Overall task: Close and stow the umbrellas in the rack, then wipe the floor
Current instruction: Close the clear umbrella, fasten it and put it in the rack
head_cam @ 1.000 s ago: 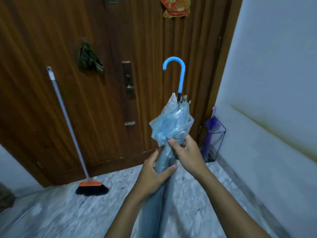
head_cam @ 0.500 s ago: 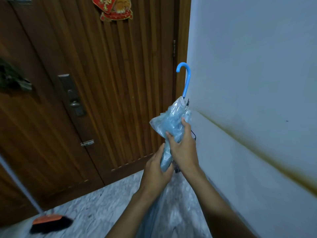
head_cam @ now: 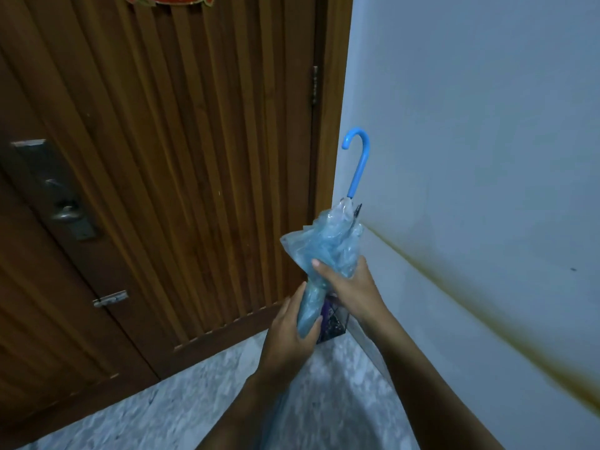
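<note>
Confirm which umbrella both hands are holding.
The pale blue umbrella with the hooked handle: left hand and right hand both grip it. The purple umbrella sits low behind them in the wire rack, mostly hidden.

The translucent light-blue umbrella [head_cam: 328, 245] is closed and nearly upright. Its blue hooked handle [head_cam: 358, 160] points toward 12 o'clock, with the hook curling over toward 9. The canopy is loosely bunched just below the handle and narrows downward toward 7 o'clock. The right hand [head_cam: 350, 287] grips the bunched part and the left hand [head_cam: 292, 332] grips the narrow part. At 5 o'clock from the bunch, a black wire rack [head_cam: 344, 321] stands on the marbled floor [head_cam: 194, 394], holding a purple umbrella [head_cam: 326, 319].
</note>
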Tool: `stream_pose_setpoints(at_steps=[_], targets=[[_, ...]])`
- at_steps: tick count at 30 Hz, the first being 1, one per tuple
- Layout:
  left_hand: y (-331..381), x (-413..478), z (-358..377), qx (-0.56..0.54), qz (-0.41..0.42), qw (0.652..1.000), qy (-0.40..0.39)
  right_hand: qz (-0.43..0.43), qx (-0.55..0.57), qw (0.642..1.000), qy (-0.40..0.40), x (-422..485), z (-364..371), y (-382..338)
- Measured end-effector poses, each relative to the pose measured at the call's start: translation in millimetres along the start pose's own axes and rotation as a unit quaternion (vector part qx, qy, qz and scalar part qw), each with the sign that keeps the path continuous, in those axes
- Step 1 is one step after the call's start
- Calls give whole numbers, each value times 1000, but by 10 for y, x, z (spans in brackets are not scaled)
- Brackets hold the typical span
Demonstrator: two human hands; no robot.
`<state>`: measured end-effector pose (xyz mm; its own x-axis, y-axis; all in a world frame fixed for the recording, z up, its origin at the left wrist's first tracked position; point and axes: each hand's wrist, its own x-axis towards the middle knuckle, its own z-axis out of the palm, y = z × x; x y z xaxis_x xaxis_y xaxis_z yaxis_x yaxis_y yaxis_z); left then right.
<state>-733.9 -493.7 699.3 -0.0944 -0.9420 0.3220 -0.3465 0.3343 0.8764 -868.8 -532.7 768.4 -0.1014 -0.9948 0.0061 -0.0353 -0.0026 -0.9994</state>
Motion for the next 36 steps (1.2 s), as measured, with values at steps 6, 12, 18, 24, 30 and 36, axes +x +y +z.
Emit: stream_pose_setpoints(at_steps=[6, 12, 18, 24, 30, 36], targets=[[-566, 964, 51, 23, 27, 995, -96, -10, -90, 996, 9, 860, -143, 31], [-452, 2287, -18, -176, -121, 973, -85, -62, -113, 990, 49, 1662, -260, 35], [-200, 3361, 222, -171, -124, 965, -159, -99, -154, 978, 104, 2381, -445, 42], [-442, 4165, 676, -98, -89, 978, -161, -116, -209, 965, 103, 3315, -735, 287], [-1082, 4824, 1154, -54, -109, 972, -202, -76, -187, 976, 78, 4164, -950, 870], [-1351, 5261, 1545, -126, -192, 961, -152, -93, -164, 978, 93, 4937, -1155, 1111]])
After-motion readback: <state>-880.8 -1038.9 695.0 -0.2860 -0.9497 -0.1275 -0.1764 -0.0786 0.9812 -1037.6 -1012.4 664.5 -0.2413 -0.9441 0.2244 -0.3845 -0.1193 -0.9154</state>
